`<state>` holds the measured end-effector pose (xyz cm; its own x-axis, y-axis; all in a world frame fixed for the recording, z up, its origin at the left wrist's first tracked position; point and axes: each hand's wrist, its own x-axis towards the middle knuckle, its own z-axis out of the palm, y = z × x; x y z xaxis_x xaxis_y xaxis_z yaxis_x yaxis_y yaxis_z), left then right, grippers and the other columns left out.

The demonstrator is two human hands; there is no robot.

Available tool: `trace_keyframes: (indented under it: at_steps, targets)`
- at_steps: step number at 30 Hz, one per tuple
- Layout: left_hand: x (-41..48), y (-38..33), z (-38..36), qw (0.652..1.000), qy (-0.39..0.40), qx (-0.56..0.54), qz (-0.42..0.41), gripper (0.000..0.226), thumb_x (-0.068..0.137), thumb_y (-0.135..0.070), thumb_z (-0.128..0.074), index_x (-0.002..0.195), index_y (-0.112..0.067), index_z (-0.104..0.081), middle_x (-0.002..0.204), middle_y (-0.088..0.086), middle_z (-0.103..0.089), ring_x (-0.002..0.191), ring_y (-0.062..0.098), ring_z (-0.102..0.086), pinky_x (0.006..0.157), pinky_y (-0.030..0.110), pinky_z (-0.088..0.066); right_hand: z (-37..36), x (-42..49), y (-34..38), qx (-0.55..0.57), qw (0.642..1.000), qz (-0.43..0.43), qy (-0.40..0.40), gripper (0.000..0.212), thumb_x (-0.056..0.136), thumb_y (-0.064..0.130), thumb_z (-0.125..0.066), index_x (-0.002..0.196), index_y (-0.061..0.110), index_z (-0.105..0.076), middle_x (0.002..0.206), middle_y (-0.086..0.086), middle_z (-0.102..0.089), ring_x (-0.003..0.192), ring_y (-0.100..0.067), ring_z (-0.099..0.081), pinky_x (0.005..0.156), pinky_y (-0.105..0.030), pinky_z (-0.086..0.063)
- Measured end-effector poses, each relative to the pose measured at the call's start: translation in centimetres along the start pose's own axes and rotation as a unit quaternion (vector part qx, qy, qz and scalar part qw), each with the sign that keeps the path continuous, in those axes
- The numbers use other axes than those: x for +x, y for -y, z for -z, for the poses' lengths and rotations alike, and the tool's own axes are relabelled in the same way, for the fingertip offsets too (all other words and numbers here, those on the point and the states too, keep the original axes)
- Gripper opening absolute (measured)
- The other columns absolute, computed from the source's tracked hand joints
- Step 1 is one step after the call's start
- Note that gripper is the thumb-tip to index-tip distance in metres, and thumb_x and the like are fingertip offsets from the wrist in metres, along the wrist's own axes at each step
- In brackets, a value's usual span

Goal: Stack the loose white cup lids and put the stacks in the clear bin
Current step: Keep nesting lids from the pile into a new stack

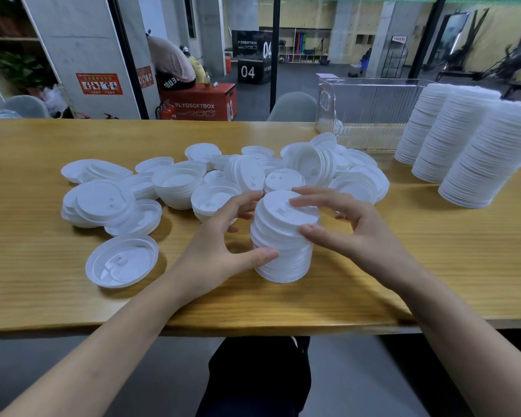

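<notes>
A short stack of white cup lids [283, 236] stands on the wooden table [42, 281] in front of me. My left hand [220, 251] cups its left side, thumb against the lower lids and fingers curled round the back. My right hand [352, 224] holds the right side, thumb on the middle lids and fingers over the top lid. Behind the stack lies a heap of loose white lids [217, 179], some upside down, some in small nested piles. One lid [121, 260] lies alone, upside down, at the near left. The clear bin [370, 112] stands at the back right.
Three tall stacks of lids [463, 145] stand on the table at the right, in front of the bin's right end. The table's near edge runs just below my forearms. Grey chairs and a glass wall are behind the table.
</notes>
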<state>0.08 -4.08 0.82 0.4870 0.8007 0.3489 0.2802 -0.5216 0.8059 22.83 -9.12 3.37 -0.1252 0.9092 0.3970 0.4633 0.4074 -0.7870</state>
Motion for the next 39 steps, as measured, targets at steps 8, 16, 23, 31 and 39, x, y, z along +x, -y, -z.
trace_keyframes:
  at_steps: [8,16,23,31,39]
  targets:
    - [0.13,0.15,0.03,1.0,0.006,0.002,-0.001,0.084,0.064,-0.057,-0.074,0.14,-0.04,-0.042,0.131,-0.025,-0.056,0.125,-0.003,-0.048,0.096,0.011,-0.037,-0.23,-0.18,-0.1,-0.04,0.999,0.008,0.02,0.036,0.074,0.043,-0.081,0.108,0.039,-0.072,0.129,0.029,-0.058,0.13,-0.002,-0.041,0.101,-0.008,-0.028]
    - [0.16,0.06,0.0,1.0,0.012,0.005,-0.006,0.084,0.063,-0.056,-0.075,0.139,-0.039,-0.044,0.131,-0.029,-0.054,0.124,-0.004,-0.048,0.1,0.02,-0.039,-0.28,0.08,-0.12,-0.092,0.995,0.034,0.021,0.04,0.073,0.06,-0.068,0.11,0.046,-0.07,0.129,0.028,-0.057,0.129,-0.007,-0.041,0.111,-0.041,-0.033]
    - [0.32,0.05,-0.1,1.0,-0.001,0.011,-0.004,0.086,0.059,-0.056,-0.078,0.137,-0.038,-0.047,0.127,-0.025,-0.058,0.123,-0.003,-0.049,0.099,0.021,-0.038,-0.14,0.0,0.15,-0.048,0.998,0.03,0.0,0.034,0.076,0.05,-0.073,0.108,0.044,-0.072,0.129,0.023,-0.059,0.129,-0.005,-0.042,0.106,-0.019,-0.032]
    - [0.5,0.13,-0.13,1.0,-0.008,0.016,-0.01,0.088,0.057,-0.057,-0.078,0.138,-0.041,-0.046,0.12,-0.027,-0.06,0.124,0.001,-0.049,0.099,0.019,-0.036,-0.03,-0.17,-0.1,-0.071,0.997,0.032,0.018,0.04,0.072,0.059,-0.068,0.109,0.046,-0.071,0.128,0.028,-0.057,0.128,-0.008,-0.041,0.11,-0.032,-0.033]
    - [0.63,0.12,-0.09,0.999,-0.006,0.028,-0.018,0.089,0.055,-0.058,-0.079,0.138,-0.042,-0.047,0.121,-0.019,-0.062,0.124,0.001,-0.049,0.096,0.007,-0.034,-0.3,-0.16,-0.23,-0.087,0.995,0.041,0.004,0.038,0.073,0.06,-0.067,0.109,0.048,-0.071,0.127,0.028,-0.057,0.126,-0.008,-0.041,0.11,-0.039,-0.033]
